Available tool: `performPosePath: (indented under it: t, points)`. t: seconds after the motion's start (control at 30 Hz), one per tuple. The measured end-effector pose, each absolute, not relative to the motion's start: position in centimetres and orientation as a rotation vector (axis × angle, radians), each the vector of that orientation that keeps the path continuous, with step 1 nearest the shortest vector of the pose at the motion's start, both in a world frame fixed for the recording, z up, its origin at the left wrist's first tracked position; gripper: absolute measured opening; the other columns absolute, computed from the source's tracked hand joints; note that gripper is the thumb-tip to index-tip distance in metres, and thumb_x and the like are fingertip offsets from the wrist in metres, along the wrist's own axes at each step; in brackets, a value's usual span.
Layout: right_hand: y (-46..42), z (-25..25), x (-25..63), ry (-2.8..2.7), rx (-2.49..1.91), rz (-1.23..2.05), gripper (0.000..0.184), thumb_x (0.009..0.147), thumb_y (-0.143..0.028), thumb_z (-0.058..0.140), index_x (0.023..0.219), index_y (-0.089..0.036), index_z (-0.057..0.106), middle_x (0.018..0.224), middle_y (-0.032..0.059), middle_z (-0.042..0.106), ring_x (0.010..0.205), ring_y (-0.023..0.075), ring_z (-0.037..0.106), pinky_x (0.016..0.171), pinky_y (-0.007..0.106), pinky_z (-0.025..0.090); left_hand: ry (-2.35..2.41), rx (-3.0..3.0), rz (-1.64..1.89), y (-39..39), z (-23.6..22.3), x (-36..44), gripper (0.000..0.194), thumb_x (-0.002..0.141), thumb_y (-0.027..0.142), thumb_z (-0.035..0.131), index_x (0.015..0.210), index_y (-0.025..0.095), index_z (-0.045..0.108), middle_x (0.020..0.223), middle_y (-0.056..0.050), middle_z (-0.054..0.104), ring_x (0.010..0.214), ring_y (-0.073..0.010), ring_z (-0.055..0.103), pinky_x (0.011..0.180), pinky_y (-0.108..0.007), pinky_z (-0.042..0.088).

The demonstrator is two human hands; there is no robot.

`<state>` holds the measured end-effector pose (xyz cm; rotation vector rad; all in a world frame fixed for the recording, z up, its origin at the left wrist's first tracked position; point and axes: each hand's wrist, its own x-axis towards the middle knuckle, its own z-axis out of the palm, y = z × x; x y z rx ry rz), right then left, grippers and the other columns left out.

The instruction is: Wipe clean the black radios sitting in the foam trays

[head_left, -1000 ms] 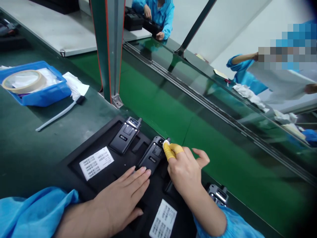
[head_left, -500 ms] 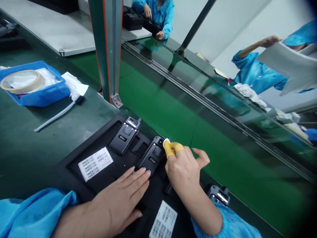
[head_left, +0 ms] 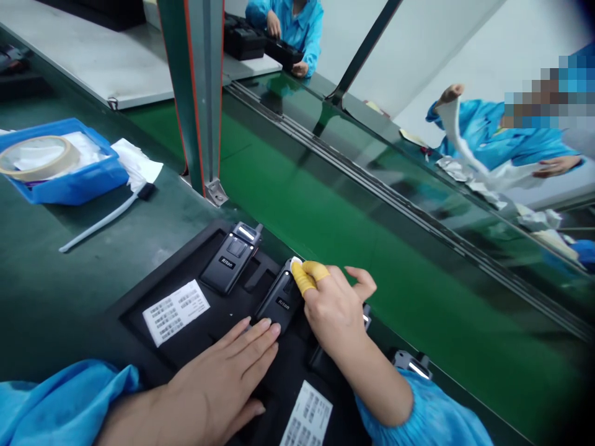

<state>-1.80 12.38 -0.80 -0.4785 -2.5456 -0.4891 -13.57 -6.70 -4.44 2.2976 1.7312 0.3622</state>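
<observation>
A dark grey handheld radio point(head_left: 277, 311) marked "Riton" lies in a black foam tray point(head_left: 158, 266). My left hand point(head_left: 223, 368) rests flat, fingers stretched out, with its fingertips on the radio's lower end. Bent over the radio's top end is my right hand point(head_left: 335, 310), two of its fingers in yellow finger cots. A small piece of white wipe point(head_left: 294, 264) shows at those fingertips, pressed against the radio. Another radio point(head_left: 230, 260) lies to the left in the tray. Two more radios are partly hidden by my right arm.
White barcode label sheets point(head_left: 176, 311) lie on the tray. On the left stands a blue bin point(head_left: 79, 183) with a tape roll point(head_left: 69, 158), beside a white-handled brush point(head_left: 106, 222). A metal post point(head_left: 204, 111) rises behind the tray, next to a green conveyor belt point(head_left: 325, 204). Two co-workers sit across.
My right hand has moved the wipe leftward across the radio's top end. My left hand stays on the radio. The co-worker at right has lowered the white sheet.
</observation>
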Motion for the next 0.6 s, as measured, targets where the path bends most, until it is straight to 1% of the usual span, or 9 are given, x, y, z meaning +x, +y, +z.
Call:
performPosePath:
  t: [0.1,0.2,0.33,0.43,0.53,0.6]
  points:
    - [12.9,-0.8,-1.5,-2.584,-0.323,-0.441,0.03,0.083,-0.003,0.045,0.078,-0.02,0.07,0.087,0.0025,0.07,0.086,0.0164,0.054,0.091,0.042,0.02,1.71,2.292,0.352,-6.6,-4.3,-13.6,0.068,0.087,0.025,0.051,0.147,0.012,0.023,0.153,-0.01,0.027,0.143,-0.0227,0.022,0.118,-0.042,0.021]
    - [13.4,-0.6,-0.6,-2.599,-0.242,-0.447,0.033,0.085,-0.004,0.044,0.071,-0.021,0.068,0.087,0.0012,0.071,0.086,0.0151,0.053,0.092,0.042,0.02,1.705,2.28,0.327,-6.5,-4.2,-13.6,0.069,0.086,0.025,0.052,0.147,0.012,0.024,0.154,-0.011,0.026,0.143,-0.0234,0.021,0.117,-0.043,0.021]
    - [13.6,-0.5,0.9,-2.611,-0.29,-0.47,0.035,0.085,-0.003,0.042,0.065,-0.02,0.066,0.083,0.0017,0.071,0.081,0.0146,0.053,0.091,0.041,0.021,1.672,2.286,0.321,-6.4,-4.0,-13.6,0.068,0.085,0.026,0.053,0.146,0.012,0.025,0.153,-0.011,0.027,0.143,-0.0233,0.022,0.117,-0.043,0.023]
    - [13.6,-0.5,1.8,-2.608,-0.37,-0.5,0.035,0.083,-0.002,0.043,0.06,-0.02,0.063,0.081,0.0012,0.07,0.077,0.0144,0.053,0.09,0.041,0.023,1.695,2.276,0.334,-6.6,-4.2,-13.5,0.068,0.086,0.026,0.052,0.146,0.012,0.025,0.154,-0.01,0.026,0.143,-0.0227,0.021,0.117,-0.042,0.022]
    - [13.6,-0.2,1.8,-2.565,-0.445,-0.54,0.033,0.081,-0.002,0.044,0.06,-0.02,0.063,0.079,0.0023,0.068,0.075,0.0146,0.052,0.088,0.04,0.025,1.731,2.274,0.367,-6.8,-4.3,-13.5,0.068,0.087,0.023,0.051,0.148,0.012,0.021,0.154,-0.01,0.025,0.143,-0.0221,0.019,0.118,-0.041,0.019]
    - [13.4,0.0,1.0,-2.535,-0.44,-0.532,0.031,0.081,-0.003,0.045,0.063,-0.019,0.064,0.081,0.0027,0.068,0.075,0.0146,0.052,0.089,0.04,0.024,1.733,2.288,0.378,-6.8,-4.2,-13.5,0.068,0.087,0.023,0.05,0.147,0.012,0.022,0.154,-0.01,0.026,0.143,-0.0226,0.021,0.118,-0.041,0.021]
